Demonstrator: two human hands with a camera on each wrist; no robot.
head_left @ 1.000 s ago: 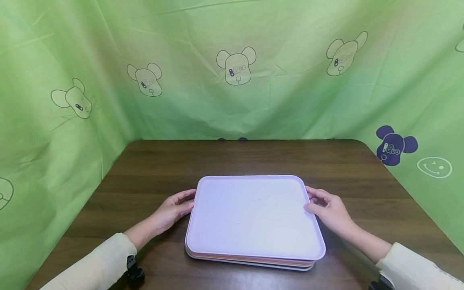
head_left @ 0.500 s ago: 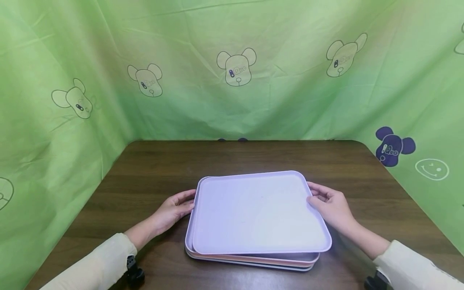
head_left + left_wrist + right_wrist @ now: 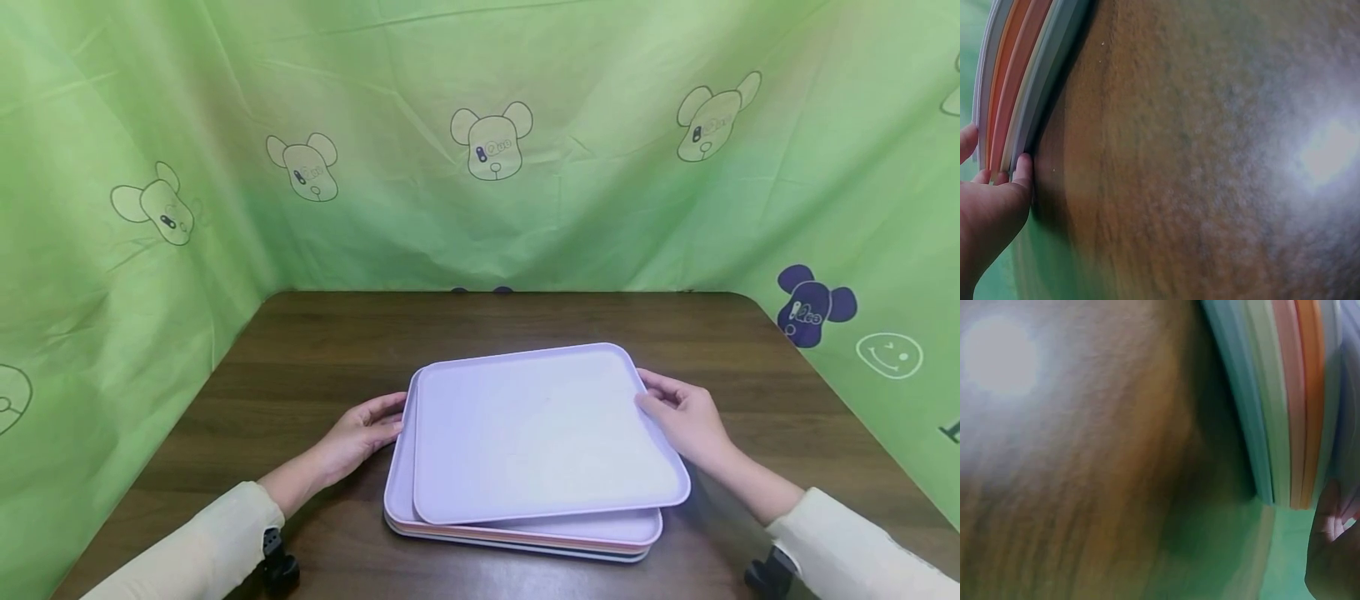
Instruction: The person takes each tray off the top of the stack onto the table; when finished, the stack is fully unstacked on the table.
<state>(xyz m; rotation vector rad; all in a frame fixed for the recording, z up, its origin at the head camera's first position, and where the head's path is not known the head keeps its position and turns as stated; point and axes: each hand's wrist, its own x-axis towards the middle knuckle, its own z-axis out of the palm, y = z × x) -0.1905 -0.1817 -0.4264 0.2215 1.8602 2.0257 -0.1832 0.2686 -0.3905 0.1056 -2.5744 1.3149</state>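
A pale lavender tray [image 3: 540, 433] lies askew over a stack of trays [image 3: 525, 533], turned and shifted to the right, its right side raised. My right hand [image 3: 686, 421] pinches its right rim, thumb on top and fingers beneath. In the right wrist view, a gap separates my thumb's tray from the stack's coloured edges [image 3: 1297, 425]. My left hand [image 3: 356, 437] rests against the left side of the stack, its fingertips touching the tray edges. The left wrist view shows those edges [image 3: 1016, 94] in grey, orange, pink, cream and blue-green beside the fingers. Another lavender tray tops the stack.
The brown wooden table [image 3: 337, 342] has rounded far corners. Green cloth [image 3: 390, 225] printed with bear heads hangs behind it and along both sides. A dark strap device [image 3: 279, 565] sits on the left wrist, another [image 3: 772, 571] on the right.
My right hand has lifted the top tray's right side and moved it rightward and away, uncovering the lavender tray beneath. The left hand and stack have stayed in place.
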